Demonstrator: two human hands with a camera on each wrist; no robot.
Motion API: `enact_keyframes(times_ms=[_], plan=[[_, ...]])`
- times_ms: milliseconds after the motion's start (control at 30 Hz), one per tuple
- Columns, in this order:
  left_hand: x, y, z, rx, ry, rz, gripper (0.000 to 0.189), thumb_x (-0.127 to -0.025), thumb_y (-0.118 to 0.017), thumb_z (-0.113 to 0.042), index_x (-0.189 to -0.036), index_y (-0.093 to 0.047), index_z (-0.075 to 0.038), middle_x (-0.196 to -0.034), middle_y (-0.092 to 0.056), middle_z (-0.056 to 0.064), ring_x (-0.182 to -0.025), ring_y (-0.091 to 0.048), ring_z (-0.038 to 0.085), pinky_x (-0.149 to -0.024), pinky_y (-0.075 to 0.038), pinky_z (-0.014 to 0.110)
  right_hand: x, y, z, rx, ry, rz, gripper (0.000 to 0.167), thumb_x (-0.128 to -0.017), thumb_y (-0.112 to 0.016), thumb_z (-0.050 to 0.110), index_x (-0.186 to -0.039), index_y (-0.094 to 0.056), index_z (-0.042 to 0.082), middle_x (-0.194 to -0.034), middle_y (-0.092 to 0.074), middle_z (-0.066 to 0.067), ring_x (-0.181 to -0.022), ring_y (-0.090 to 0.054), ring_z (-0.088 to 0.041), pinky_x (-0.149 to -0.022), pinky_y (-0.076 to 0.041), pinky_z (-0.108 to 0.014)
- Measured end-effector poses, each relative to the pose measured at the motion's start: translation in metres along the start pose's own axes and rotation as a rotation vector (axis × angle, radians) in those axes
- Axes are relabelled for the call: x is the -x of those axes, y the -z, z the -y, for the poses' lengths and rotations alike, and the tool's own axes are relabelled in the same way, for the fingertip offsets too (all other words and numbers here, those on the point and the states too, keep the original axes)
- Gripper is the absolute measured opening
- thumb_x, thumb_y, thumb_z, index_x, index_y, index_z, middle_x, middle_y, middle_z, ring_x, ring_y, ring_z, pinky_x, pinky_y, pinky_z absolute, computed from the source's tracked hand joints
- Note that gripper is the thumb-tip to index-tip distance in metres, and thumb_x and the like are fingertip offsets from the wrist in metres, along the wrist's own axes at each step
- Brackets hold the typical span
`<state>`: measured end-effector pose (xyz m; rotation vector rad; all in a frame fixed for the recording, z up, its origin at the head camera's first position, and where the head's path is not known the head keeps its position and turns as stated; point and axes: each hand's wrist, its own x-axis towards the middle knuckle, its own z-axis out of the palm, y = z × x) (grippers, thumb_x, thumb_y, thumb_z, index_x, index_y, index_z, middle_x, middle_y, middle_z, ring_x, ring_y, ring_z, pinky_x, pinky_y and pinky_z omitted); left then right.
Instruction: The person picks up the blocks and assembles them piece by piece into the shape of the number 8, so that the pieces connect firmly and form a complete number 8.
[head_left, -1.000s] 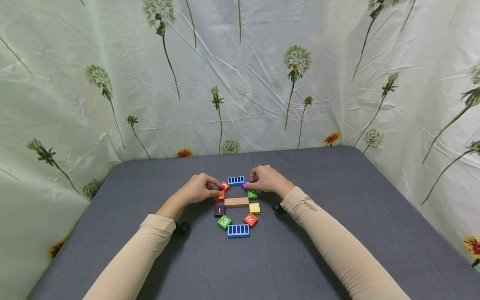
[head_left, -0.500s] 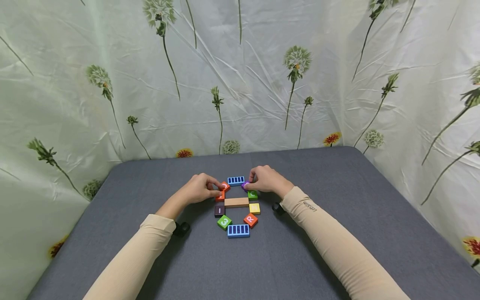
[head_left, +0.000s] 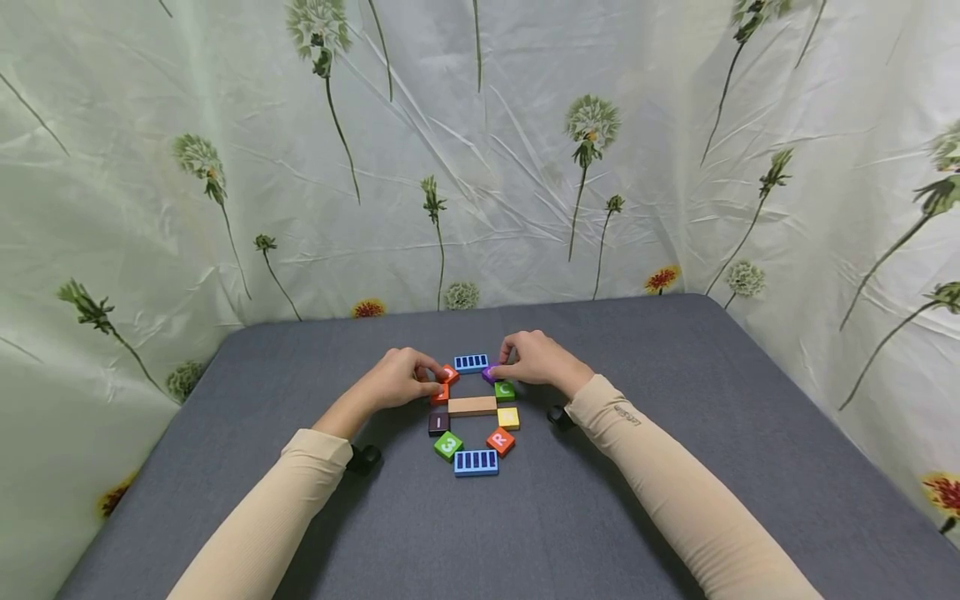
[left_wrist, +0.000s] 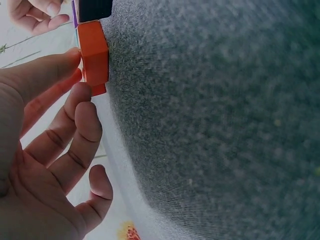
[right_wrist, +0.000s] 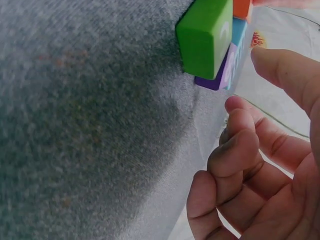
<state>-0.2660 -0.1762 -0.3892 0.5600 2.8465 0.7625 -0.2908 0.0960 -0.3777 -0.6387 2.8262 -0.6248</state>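
At the ring's far left, my left hand (head_left: 393,379) touches two orange letter blocks: the farther orange block (head_left: 452,374) by the fingers and the nearer orange block (head_left: 438,398) by the thumb. In the left wrist view the thumb tip meets the top of the nearer orange block (left_wrist: 95,55), with the other fingers loosely bent. Across the ring my right hand (head_left: 542,360) hovers at a purple block (head_left: 490,373), partly hiding it. The right wrist view shows thumb and fingers spread apart beside the purple block (right_wrist: 206,83) and a green block (right_wrist: 200,45).
A wooden plank (head_left: 472,407) crosses the ring. Blue slotted blocks sit at its far end (head_left: 471,363) and near end (head_left: 476,463). A dark block (head_left: 438,424), green "3" block (head_left: 448,446), orange "R" block (head_left: 501,442) and yellow block (head_left: 507,418) line the sides.
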Motion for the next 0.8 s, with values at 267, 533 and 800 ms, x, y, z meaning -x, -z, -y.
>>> enact_keyframes(times_ms=[267,533,800], plan=[[0.004,0.004,0.007,0.017,-0.077,-0.054,0.021,-0.098,-0.079,-0.020,-0.118,-0.082,-0.014,-0.074,-0.067,-0.002,-0.064,-0.052,0.011,-0.060,-0.042,0.028,0.011,0.007,-0.002,-0.045,0.053,-0.031,0.028,-0.098,-0.078,0.039,-0.100,-0.074,0.012,-0.065,-0.057,0.005,-0.058,-0.049,-0.008,-0.057,-0.038,-0.024],[0.013,0.006,0.012,0.010,-0.072,-0.129,0.022,-0.099,-0.079,-0.022,-0.118,-0.081,-0.013,-0.078,-0.069,-0.002,-0.065,-0.055,0.011,-0.063,-0.046,0.030,0.023,0.012,-0.007,-0.042,0.067,-0.059,0.026,-0.100,-0.076,0.039,-0.103,-0.075,0.013,-0.071,-0.060,0.003,-0.060,-0.049,-0.008,-0.059,-0.038,-0.026],[0.035,0.005,0.013,-0.033,-0.019,-0.215,0.026,-0.099,-0.079,-0.022,-0.122,-0.079,-0.010,-0.082,-0.070,-0.001,-0.069,-0.056,0.011,-0.063,-0.046,0.030,0.043,0.015,-0.010,-0.067,0.084,-0.083,0.024,-0.099,-0.077,0.036,-0.105,-0.075,0.013,-0.076,-0.061,0.003,-0.065,-0.051,-0.010,-0.063,-0.042,-0.027]])
